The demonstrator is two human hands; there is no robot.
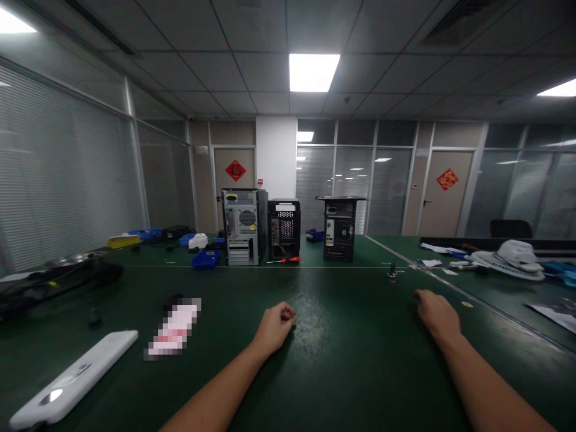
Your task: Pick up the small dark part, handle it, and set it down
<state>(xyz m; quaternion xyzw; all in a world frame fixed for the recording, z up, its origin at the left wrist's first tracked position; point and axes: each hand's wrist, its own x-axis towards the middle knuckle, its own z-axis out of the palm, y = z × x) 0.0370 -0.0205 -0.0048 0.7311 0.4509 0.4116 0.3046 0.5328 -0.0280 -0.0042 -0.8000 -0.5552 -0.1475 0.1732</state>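
My left hand [275, 327] rests on the green table, fingers loosely curled in, and nothing shows in it. Farther right, my right hand [437, 313] lies on the same surface with its fingers bent downward; its palm side is hidden, and no object shows at it. Ahead of the hands stand a silver-and-black computer case [245, 225], a black computer case [284, 228] and another black case [341, 231] with a panel on top [342, 198]. A red-handled screwdriver [291, 260] lies before the middle case. Beyond my right hand is a small dark upright object [392, 273].
On the left lie a long white device [76, 375], a blurred pinkish item [176, 329] and dark cables [58, 285]. Blue bins [206, 259] and a yellow tray [123, 242] sit farther back. A white hat [513, 261] and papers [555, 318] are at right, past a table seam [472, 296].
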